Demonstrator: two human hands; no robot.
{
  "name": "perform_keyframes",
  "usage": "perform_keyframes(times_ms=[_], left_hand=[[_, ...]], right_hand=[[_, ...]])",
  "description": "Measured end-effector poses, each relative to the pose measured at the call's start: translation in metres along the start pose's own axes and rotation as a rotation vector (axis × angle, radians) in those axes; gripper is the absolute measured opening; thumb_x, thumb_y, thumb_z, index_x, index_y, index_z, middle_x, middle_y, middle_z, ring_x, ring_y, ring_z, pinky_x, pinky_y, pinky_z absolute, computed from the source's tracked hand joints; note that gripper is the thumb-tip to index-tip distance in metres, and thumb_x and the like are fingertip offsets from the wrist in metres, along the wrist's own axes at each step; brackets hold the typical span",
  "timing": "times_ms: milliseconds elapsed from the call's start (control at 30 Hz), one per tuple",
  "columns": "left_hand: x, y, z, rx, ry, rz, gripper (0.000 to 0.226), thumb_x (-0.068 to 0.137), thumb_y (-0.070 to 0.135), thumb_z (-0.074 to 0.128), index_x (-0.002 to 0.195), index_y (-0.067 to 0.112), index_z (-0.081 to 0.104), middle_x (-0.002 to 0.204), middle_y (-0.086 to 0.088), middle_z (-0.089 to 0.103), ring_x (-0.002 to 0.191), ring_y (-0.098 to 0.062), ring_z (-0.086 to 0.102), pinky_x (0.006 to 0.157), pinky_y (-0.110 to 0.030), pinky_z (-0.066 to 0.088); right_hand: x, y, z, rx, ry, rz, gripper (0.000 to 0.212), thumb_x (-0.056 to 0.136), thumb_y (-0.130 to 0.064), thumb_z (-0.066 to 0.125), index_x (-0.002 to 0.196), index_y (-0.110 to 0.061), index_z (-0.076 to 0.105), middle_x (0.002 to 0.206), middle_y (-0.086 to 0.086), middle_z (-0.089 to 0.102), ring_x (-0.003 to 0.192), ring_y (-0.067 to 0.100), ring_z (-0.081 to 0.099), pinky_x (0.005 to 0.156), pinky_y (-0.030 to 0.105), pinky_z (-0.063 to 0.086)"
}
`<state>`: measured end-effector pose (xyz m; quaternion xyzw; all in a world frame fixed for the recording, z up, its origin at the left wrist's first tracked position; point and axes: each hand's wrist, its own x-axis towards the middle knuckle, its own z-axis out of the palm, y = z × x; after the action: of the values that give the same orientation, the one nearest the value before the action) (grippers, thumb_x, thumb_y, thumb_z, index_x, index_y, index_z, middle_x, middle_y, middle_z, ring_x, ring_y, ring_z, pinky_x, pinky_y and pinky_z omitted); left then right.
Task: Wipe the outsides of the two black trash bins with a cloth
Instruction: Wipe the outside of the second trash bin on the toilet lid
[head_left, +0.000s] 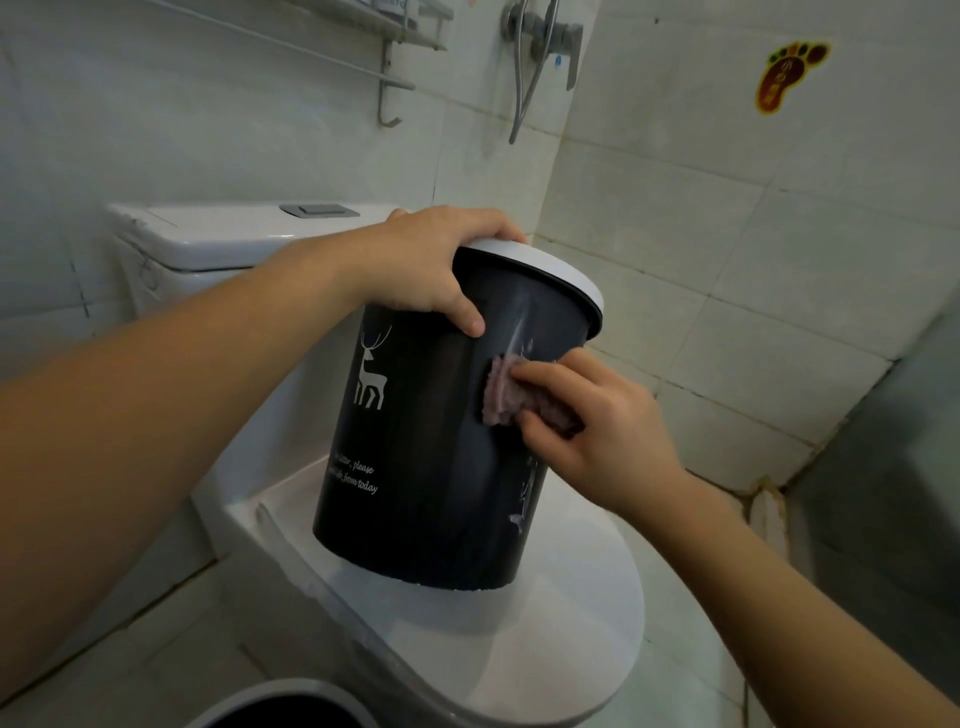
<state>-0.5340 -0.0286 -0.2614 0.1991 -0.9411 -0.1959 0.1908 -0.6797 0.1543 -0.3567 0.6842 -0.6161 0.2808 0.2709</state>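
now the black bin (436, 441) stands on the closed toilet lid (561, 623), its long side up and down, top leaning a bit to the right. the left hand (431, 260) grips its white rim. the right hand (582, 410) presses a pinkish cloth (501, 389) on its side. a second bin (291, 709) is cut off at the bottom edge
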Motion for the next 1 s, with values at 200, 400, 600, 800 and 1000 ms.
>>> perform_keyframes(times_ms=[200,400,600,800,1000], left_hand=[[-0.001,0.009,-0.001,0.024,-0.010,0.032,0.077,0.063,0.024,0.090,0.125,0.048,0.050,0.116,0.018,0.059,0.114,-0.016,0.053,0.106,-0.044,0.037],[-0.002,0.004,-0.001,0.008,0.001,0.024,0.076,0.063,0.025,0.090,0.122,0.051,0.050,0.119,0.014,0.060,0.115,-0.020,0.053,0.105,-0.047,0.040],[-0.001,-0.001,-0.002,-0.037,-0.001,-0.003,0.074,0.062,0.024,0.091,0.116,0.055,0.050,0.115,0.014,0.061,0.111,-0.022,0.056,0.101,-0.050,0.045],[-0.001,-0.003,0.000,-0.103,-0.009,-0.005,0.074,0.050,0.034,0.087,0.109,0.060,0.050,0.112,0.014,0.065,0.108,-0.022,0.060,0.097,-0.051,0.049],[0.000,-0.002,0.000,-0.103,-0.009,0.000,0.075,0.052,0.029,0.089,0.111,0.056,0.052,0.110,0.013,0.066,0.106,-0.020,0.061,0.097,-0.048,0.050]], right_hand=[[0.047,0.005,-0.008,-0.012,0.135,0.144,0.039,0.087,-0.039,0.052,0.118,-0.024,0.069,0.097,0.001,0.064,0.078,0.023,0.060,0.063,0.037,0.052],[0.041,0.019,-0.010,-0.007,0.145,0.175,0.037,0.086,-0.037,0.054,0.117,-0.025,0.069,0.095,-0.002,0.063,0.079,0.023,0.059,0.065,0.031,0.045],[0.040,0.023,-0.010,0.011,0.125,0.217,0.034,0.087,-0.033,0.058,0.118,-0.023,0.068,0.099,0.000,0.064,0.084,0.022,0.060,0.070,0.034,0.048],[0.006,0.013,0.000,0.061,0.037,0.065,0.036,0.086,-0.031,0.058,0.118,-0.018,0.069,0.097,0.002,0.061,0.079,0.021,0.060,0.065,0.037,0.052],[-0.002,0.012,-0.002,0.028,0.010,-0.001,0.035,0.086,-0.030,0.058,0.117,-0.019,0.070,0.094,0.001,0.061,0.074,0.022,0.059,0.058,0.038,0.052]])
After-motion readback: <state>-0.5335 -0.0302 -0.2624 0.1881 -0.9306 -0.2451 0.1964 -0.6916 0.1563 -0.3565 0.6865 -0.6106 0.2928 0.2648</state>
